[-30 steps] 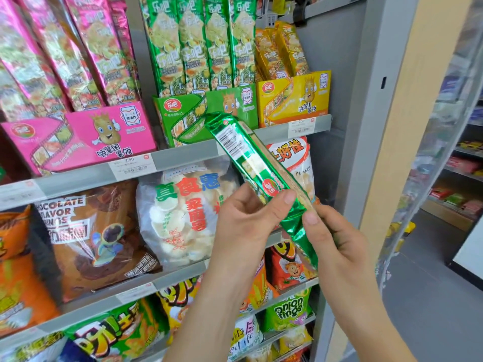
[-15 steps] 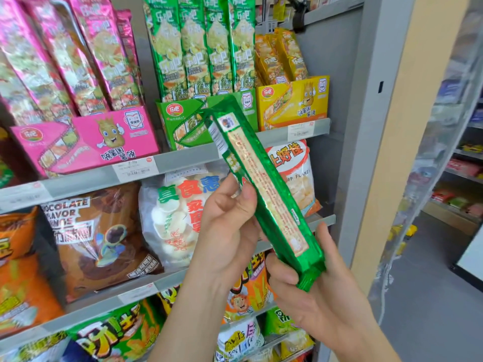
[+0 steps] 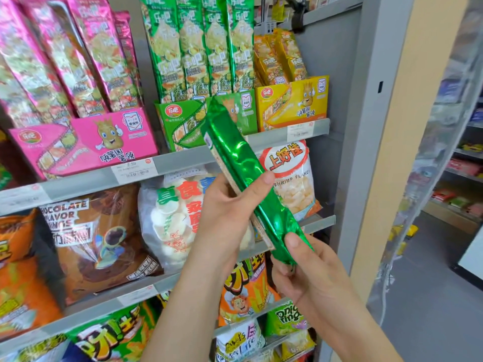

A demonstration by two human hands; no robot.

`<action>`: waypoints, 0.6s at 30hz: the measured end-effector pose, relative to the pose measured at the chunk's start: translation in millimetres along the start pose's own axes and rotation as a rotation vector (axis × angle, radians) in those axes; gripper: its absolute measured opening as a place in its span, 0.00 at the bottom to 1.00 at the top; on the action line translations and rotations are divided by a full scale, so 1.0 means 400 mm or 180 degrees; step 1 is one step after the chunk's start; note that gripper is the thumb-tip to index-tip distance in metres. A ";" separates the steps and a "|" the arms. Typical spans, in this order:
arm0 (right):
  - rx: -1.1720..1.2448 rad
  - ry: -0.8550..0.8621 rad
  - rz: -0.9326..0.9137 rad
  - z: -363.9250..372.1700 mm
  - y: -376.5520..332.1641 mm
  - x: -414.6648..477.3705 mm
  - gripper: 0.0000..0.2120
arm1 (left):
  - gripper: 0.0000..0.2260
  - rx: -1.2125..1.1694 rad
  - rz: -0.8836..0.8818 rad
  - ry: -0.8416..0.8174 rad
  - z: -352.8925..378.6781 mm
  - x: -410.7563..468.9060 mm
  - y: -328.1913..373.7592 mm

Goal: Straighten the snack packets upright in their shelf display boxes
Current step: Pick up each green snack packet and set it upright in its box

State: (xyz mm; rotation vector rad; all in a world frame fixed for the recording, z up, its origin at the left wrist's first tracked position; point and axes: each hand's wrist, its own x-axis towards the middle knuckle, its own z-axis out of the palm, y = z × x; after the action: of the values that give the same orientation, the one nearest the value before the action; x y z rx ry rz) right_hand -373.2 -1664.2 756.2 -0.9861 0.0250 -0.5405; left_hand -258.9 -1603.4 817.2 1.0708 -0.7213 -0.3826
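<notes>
Green foil catches the light on the single green packet [image 3: 237, 158] held in both hands. It is tilted, with its top end up to the left and its lower end down to the right. The left hand [image 3: 224, 215] has its grip round the packet's middle, with the thumb across the front and the fingers behind. The right hand [image 3: 311, 280] pinches the crimped lower end, thumb on top. Both grips are closed on this one packet, which is held in front of the shelves and sits in no box.

Just behind the packet's upper end, above the left grip, stands the green display box [image 3: 183, 124]. Four green packets [image 3: 193, 48] stand upright side by side in it. Above the right grip, the yellow display box [image 3: 292, 100] holds two visible yellow packets [image 3: 290, 58], which lean left. Well left of both grips, the pink display box [image 3: 86, 145] carries at least three pink packets [image 3: 99, 53], also leaning left; their exact number cannot be told. All three boxes stand along one shelf rail [image 3: 183, 163].

On the shelf behind the hands sit three bags:
- one shrimp flakes bag [image 3: 290, 176]
- one white cracker bag [image 3: 172, 220]
- one chocolate rings bag [image 3: 99, 244]

Below the right grip lies one onion rings bag [image 3: 286, 320].
</notes>
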 end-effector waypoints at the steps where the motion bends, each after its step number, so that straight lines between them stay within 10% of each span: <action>1: -0.0168 0.0113 -0.0068 0.003 -0.001 0.001 0.24 | 0.04 -0.0021 0.0021 0.0059 -0.004 0.002 0.000; 11: -0.1109 0.0317 -0.0566 0.015 -0.057 0.004 0.21 | 0.16 -0.0628 0.0203 -0.0354 -0.027 0.035 0.062; 18: -0.3966 0.0612 -0.1058 0.055 -0.119 0.049 0.18 | 0.33 -0.0097 0.0567 -0.0730 -0.049 0.074 0.163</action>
State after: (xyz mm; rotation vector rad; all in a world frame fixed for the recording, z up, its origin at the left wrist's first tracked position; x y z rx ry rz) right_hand -370.6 -1676.3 810.8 -2.1673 0.4158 -0.9522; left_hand -227.6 -1579.7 880.1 0.9342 -1.0045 -0.3652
